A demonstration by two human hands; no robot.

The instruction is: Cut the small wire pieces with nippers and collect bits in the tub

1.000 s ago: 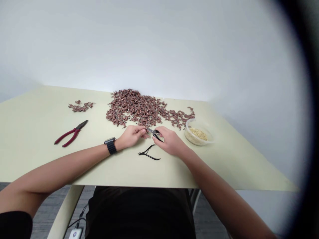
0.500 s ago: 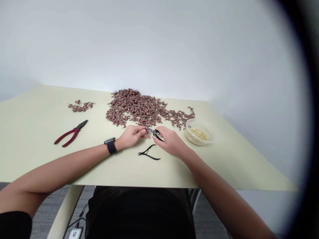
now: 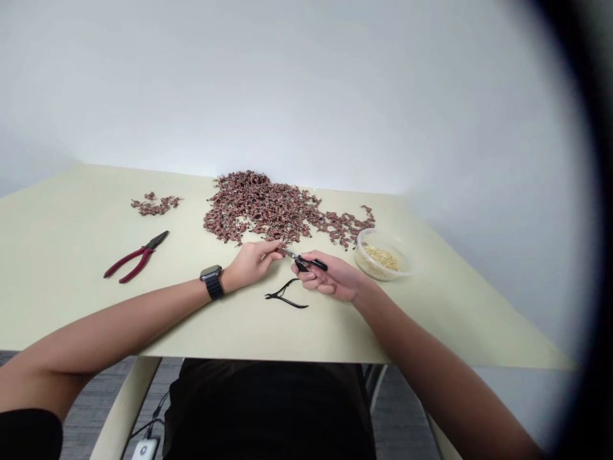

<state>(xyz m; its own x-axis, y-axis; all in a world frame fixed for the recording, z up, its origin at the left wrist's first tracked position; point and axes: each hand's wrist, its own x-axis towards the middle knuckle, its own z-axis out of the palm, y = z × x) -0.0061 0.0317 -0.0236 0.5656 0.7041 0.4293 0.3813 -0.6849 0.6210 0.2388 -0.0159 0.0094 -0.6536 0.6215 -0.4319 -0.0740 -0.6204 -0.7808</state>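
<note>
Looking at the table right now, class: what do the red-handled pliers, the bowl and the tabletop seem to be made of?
Pliers: dark, dull metal jaws; the red handles look like a plastic or rubber coating, going by the even colour.
Bowl: clear plastic, probably; the pale bits inside show through its wall.
Tabletop: smooth, matt, pale yellow-green, likely laminate or painted board; no grain shows.

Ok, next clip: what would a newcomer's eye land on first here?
Likely the big heap of reddish-brown pieces at the far middle of the table. Just in front of it, the left hand pinches a small piece against the tip of black-handled pliers gripped in the right hand. Red-handled pliers lie alone at the left.
</note>
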